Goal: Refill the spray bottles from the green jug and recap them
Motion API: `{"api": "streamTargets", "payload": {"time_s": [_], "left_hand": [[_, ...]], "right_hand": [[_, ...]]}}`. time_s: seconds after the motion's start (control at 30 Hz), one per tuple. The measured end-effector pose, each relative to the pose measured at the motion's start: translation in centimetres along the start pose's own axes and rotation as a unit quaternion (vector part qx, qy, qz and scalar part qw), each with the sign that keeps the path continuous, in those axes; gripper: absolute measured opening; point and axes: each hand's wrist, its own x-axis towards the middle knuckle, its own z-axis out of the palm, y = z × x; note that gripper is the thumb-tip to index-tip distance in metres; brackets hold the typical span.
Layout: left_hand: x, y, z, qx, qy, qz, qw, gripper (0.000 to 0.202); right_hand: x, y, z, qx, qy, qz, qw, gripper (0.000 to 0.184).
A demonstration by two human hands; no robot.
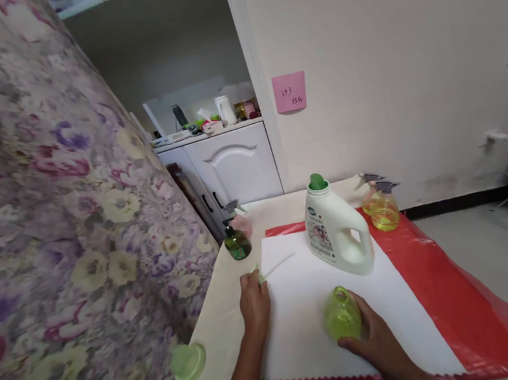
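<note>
My left hand [254,304] is closed round a light green sprayer head [260,275] at the left edge of the white sheet [303,332]. From that head a thin, pale tube [280,265] points to the right. My right hand [378,335] grips a see-through yellow-green bottle [343,317] from its right side. The bottle's mouth is uncovered at the top, and it stands on or just above the sheet; I cannot tell which. Behind it stands a large pale green detergent jug [334,228] with a handle and a dark green piece [316,181] at its neck.
A dark green pump bottle [237,244] and a pink spray bottle [242,225] stand at the back left. Two yellow spray bottles [385,214] are at the back right, by red plastic sheeting [425,271]. A green lid [187,363] lies front left, near a floral curtain [66,216].
</note>
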Motion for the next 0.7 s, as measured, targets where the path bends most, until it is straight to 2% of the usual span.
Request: {"api": "streamTargets", "payload": {"time_s": [0.17, 0.37, 0.53, 0.7], "left_hand": [[1.6, 0.3, -0.1, 0.191, -0.055, 0.009, 0.980, 0.015], [1.1, 1.9, -1.0, 0.305, -0.080, 0.033, 0.948, 0.015], [-2.0, 3.8, -2.1, 0.332, -0.089, 0.075, 0.936, 0.016], [-6.3, 3.9, -0.8, 0.316, -0.117, 0.081, 0.938, 0.017]], "right_hand": [[0.0, 0.0, 0.1, -0.013, 0.005, -0.006, 1.000, 0.081], [0.2, 0.3, 0.3, -0.017, -0.011, -0.020, 1.000, 0.087], [0.2, 0.7, 0.4, -0.007, -0.015, -0.039, 0.999, 0.086], [0.1, 0.2, 0.1, 0.008, 0.007, -0.058, 0.998, 0.080]]}}
